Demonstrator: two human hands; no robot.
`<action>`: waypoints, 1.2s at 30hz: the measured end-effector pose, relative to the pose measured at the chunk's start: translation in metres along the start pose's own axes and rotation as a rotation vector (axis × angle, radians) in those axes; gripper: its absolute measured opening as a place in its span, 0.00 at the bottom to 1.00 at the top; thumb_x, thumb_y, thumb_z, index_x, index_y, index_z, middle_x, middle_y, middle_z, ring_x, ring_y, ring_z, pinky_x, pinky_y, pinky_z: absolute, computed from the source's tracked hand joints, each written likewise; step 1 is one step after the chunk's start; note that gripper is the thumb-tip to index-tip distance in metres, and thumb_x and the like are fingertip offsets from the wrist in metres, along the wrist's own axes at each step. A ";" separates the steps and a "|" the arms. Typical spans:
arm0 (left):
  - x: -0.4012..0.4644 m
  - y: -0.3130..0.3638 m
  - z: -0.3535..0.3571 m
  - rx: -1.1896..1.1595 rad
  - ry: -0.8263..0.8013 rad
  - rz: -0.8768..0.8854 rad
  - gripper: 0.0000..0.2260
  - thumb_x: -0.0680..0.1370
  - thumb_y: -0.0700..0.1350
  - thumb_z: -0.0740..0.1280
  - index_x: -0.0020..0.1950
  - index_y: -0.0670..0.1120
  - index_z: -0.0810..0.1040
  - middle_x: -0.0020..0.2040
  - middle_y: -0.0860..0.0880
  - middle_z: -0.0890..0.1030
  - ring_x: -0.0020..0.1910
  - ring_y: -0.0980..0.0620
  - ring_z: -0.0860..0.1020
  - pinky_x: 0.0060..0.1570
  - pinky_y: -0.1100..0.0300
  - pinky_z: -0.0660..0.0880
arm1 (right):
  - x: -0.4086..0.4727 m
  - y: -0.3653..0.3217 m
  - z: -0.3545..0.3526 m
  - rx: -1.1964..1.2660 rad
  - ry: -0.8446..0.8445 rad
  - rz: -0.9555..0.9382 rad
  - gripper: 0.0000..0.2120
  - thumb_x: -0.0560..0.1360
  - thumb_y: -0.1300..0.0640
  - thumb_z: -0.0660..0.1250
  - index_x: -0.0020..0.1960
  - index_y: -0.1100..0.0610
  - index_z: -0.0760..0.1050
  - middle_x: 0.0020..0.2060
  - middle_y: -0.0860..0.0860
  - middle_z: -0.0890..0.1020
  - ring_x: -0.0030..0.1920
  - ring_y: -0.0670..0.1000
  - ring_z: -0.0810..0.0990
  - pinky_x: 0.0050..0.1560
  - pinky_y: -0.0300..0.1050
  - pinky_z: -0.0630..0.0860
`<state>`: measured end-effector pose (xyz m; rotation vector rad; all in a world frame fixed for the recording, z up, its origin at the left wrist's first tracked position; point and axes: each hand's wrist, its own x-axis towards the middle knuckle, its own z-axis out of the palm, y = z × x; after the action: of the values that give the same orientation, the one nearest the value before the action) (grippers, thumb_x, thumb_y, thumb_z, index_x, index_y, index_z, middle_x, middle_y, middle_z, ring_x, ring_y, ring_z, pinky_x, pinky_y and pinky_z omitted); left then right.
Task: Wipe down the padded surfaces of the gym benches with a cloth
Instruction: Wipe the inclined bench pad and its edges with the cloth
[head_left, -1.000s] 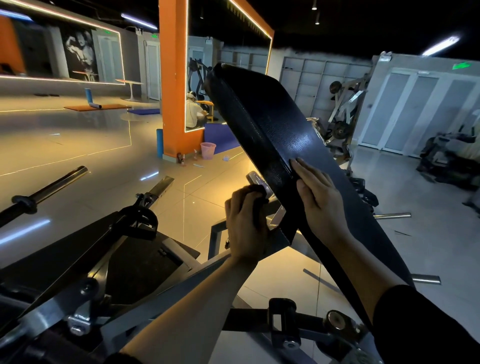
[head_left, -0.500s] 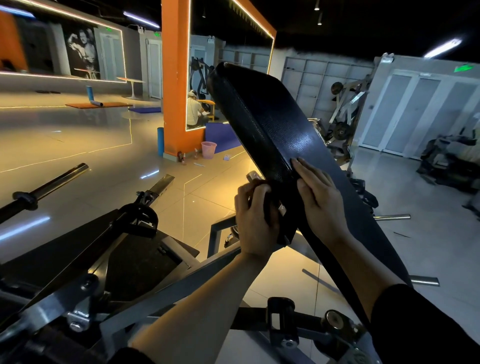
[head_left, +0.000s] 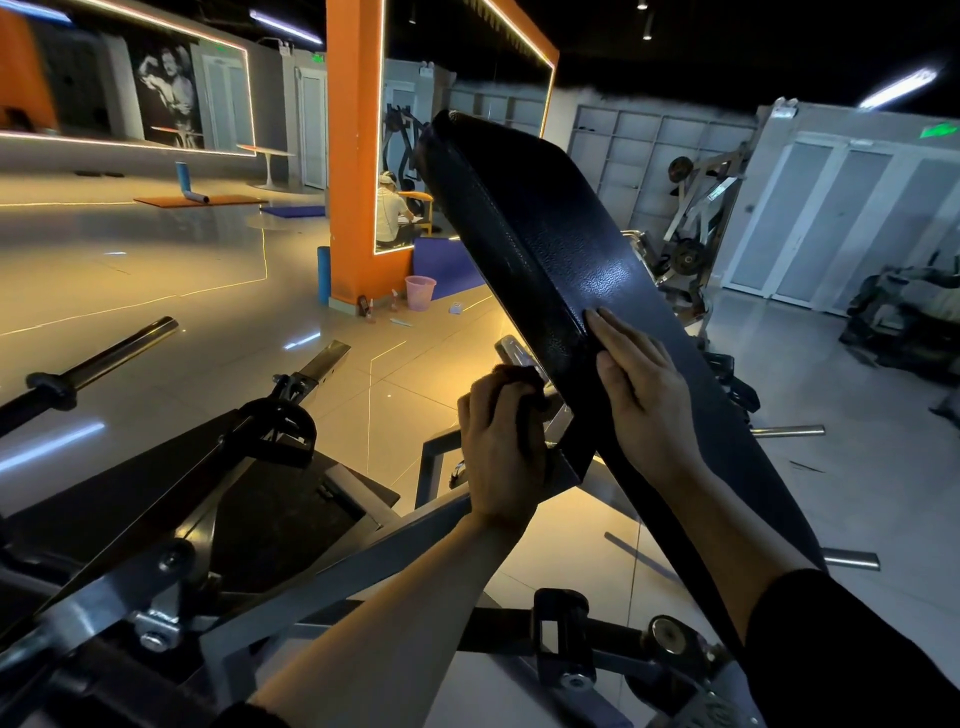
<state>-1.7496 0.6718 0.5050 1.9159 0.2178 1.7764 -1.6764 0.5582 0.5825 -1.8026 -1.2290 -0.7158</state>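
A long black padded bench back (head_left: 535, 223) slants up and away through the middle of the head view. My left hand (head_left: 501, 441) grips a dark cloth (head_left: 525, 382) and holds it against the pad's lower left side edge, near the metal support. The cloth is mostly hidden by my fingers. My right hand (head_left: 644, 400) lies flat with straight fingers on the pad's upper face, right at its left seam, and steadies it.
The grey steel machine frame (head_left: 291, 587) and a black plate fill the lower left. A barbell (head_left: 104, 353) juts in from the left. Farther off are an orange pillar (head_left: 353, 156), a pink bin (head_left: 420, 292), a seated person (head_left: 392, 213) and a weight machine (head_left: 696, 218).
My left hand with the cloth slid a little toward the pad's side edge and then slightly back. My right hand has stayed in place on the pad.
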 end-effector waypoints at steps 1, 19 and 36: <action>0.004 0.005 -0.001 -0.022 0.046 -0.009 0.11 0.75 0.42 0.67 0.57 0.46 0.72 0.59 0.42 0.75 0.57 0.42 0.74 0.51 0.56 0.74 | 0.000 0.000 0.000 -0.003 0.000 -0.004 0.19 0.82 0.56 0.56 0.72 0.55 0.69 0.69 0.50 0.72 0.70 0.47 0.68 0.67 0.46 0.68; 0.036 0.032 0.005 -0.074 0.009 0.189 0.17 0.76 0.42 0.67 0.63 0.48 0.69 0.64 0.42 0.72 0.60 0.41 0.72 0.59 0.60 0.70 | 0.000 0.001 0.001 0.007 -0.013 0.009 0.21 0.81 0.51 0.53 0.72 0.51 0.67 0.69 0.51 0.73 0.68 0.49 0.69 0.66 0.47 0.69; 0.021 0.015 0.003 -0.118 -0.020 0.162 0.20 0.72 0.37 0.73 0.62 0.46 0.73 0.62 0.42 0.75 0.59 0.43 0.74 0.55 0.55 0.74 | -0.001 0.001 0.000 0.027 -0.010 0.005 0.21 0.81 0.51 0.54 0.72 0.53 0.68 0.69 0.51 0.72 0.69 0.49 0.68 0.67 0.52 0.70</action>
<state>-1.7475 0.6676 0.5305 1.9116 -0.0507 1.8291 -1.6756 0.5577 0.5808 -1.7890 -1.2347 -0.6852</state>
